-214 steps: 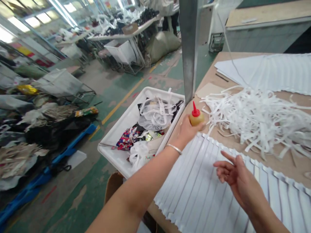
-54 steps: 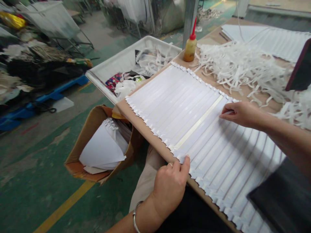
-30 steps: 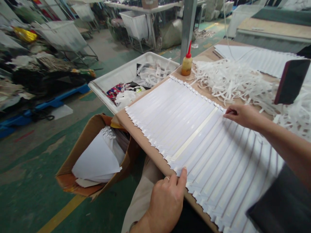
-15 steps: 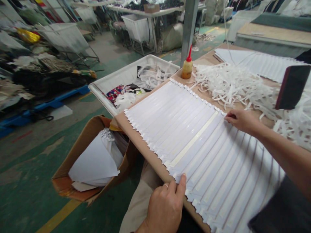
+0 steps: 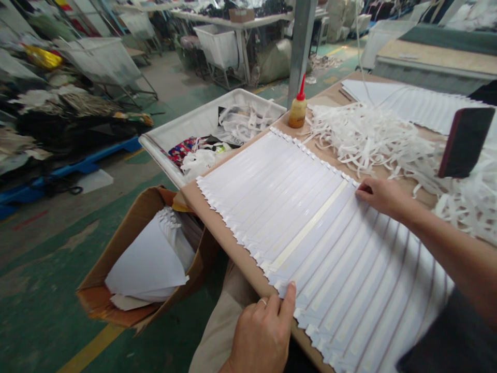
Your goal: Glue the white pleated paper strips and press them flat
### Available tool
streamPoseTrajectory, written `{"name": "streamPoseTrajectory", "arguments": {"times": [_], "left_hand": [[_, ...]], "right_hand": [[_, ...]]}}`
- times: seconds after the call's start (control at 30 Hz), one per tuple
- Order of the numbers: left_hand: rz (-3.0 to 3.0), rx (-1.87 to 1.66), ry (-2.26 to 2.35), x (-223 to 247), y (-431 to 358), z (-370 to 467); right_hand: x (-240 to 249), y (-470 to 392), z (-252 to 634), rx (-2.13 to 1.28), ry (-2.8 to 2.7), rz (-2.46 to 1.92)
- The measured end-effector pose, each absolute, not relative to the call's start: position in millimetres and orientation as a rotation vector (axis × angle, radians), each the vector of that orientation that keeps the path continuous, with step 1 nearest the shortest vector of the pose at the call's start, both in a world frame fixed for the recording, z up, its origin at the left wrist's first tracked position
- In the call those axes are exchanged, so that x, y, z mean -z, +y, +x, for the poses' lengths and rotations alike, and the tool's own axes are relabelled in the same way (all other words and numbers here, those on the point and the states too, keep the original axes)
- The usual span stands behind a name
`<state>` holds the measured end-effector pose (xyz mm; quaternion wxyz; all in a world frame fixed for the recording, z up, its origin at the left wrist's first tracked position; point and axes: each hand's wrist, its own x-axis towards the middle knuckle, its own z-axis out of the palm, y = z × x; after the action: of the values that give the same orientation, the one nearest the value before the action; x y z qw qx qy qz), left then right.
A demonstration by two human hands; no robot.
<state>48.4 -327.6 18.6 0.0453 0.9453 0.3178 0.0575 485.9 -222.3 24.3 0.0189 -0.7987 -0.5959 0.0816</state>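
Overlapping white sheets (image 5: pixel 248 181) lie fanned in a row on a brown-covered table (image 5: pixel 209 210), with small white folded tabs along both edges. One pale yellow strip (image 5: pixel 310 225) runs across the row. At the near edge my left hand (image 5: pixel 264 329) rests with its index finger extended onto a sheet; the other fingers are curled and a ring shows. My right hand (image 5: pixel 378 196) is at the far edge, thumb and fingers pinched together at a sheet's end; what lies between them is too small to make out.
A red-tipped bottle (image 5: pixel 297 111) and a heap of white strips (image 5: pixel 368 137) are beyond the sheets. A phone (image 5: pixel 466 142) stands at right. A white bin (image 5: pixel 163 158) adjoins the table; a cardboard box (image 5: pixel 124 225) with sheets is on the floor.
The view has shifted slightly. My right hand has moved a little left along the far edge; my left hand remains at the near edge, with its index finger still on the sheets.
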Motion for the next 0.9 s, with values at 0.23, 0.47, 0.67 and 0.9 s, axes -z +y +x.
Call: {"name": "streamPoseTrajectory", "arguments": {"times": [0.23, 0.47, 0.67, 0.9], "left_hand": [[2.756, -0.374, 0.909, -16, -324, 46], [2.415, -0.666, 0.977, -14, -323, 44], [2.332, -0.667, 1.019, -21, -326, 43], [2.278, -0.711, 0.908, -34, -328, 61]], "right_hand": [[-57, -239, 506, 0.131, -1.57, -2.634], [-65, -285, 553, -0.105, -1.451, -2.592], [-44, -285, 537, -0.279, -1.533, -2.523], [-77, -323, 515, -0.191, -1.507, -2.465]]}}
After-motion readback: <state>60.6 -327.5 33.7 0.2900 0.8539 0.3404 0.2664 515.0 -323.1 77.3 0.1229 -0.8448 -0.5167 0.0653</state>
